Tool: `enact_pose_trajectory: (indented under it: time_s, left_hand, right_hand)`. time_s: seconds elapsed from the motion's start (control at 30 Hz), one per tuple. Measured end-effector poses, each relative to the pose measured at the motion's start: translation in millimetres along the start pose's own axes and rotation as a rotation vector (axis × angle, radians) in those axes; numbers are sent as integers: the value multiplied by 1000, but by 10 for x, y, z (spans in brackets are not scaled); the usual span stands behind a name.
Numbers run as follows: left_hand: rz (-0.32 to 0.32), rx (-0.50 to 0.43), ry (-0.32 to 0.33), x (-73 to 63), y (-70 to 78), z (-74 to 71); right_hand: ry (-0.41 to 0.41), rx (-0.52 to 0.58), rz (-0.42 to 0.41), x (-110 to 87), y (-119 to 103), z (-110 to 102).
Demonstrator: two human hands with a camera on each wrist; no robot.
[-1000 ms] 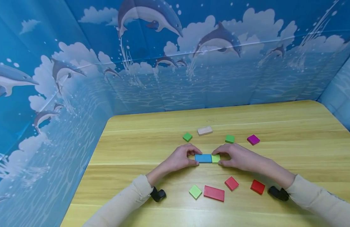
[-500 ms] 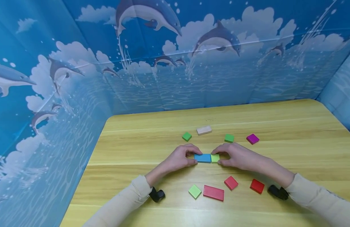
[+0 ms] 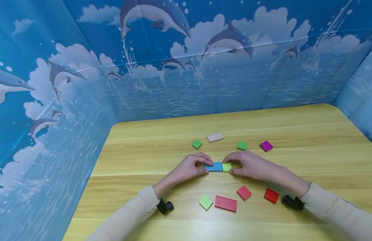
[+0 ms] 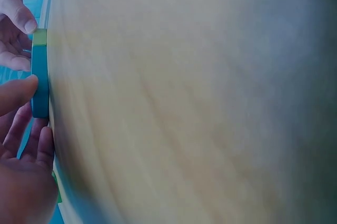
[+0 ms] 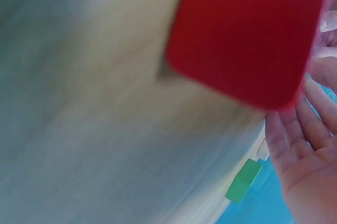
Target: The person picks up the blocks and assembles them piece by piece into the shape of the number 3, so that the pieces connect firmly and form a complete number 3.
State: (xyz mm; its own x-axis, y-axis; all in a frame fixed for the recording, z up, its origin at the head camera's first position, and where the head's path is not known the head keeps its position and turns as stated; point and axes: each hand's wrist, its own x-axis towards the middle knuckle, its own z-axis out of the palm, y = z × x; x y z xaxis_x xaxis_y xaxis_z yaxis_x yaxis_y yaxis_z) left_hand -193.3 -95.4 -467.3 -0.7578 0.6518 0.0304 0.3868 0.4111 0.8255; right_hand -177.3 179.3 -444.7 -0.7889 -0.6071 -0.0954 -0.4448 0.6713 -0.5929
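In the head view my left hand [image 3: 192,166] pinches the left end of a flat blue rectangular block [image 3: 214,167] between thumb and fingers. A small lime green square block [image 3: 226,167] lies end to end with it, and my right hand [image 3: 249,164] pinches that one from the right. Together the two blocks form a straight row on the wooden table. The left wrist view shows the blue block [image 4: 40,84] edge-on, with my left thumb against its near side. In the right wrist view a red block [image 5: 247,34] looms close and hides the held blocks.
Behind the hands lie two green blocks [image 3: 197,144], a pale wood block [image 3: 215,137] and a purple one [image 3: 266,146]. Nearer me are a lime block [image 3: 205,202], a long red block [image 3: 225,204] and two red squares [image 3: 244,192]. A dolphin-print curtain [image 3: 186,83] borders the table.
The head view has drifted slightly, so everything sits a little further left. Both hands keep their hold, and the two blocks stay end to end.
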Motion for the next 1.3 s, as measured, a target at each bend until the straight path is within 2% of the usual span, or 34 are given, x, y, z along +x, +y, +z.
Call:
enact_pose_trajectory:
  time_s: [0.33,0.9,1.3]
  left_hand:
    - [8,6,-7,-6,-27,-1]
    - [-47,-6,-24,0,22,-25]
    - [-37,-13,-17,1,13,-12]
  right_hand:
    - [14,2,-13,-16,-19,8]
    - [40,7,-13,-35,-19,19]
    - [195,48,57,-48,115,-239]
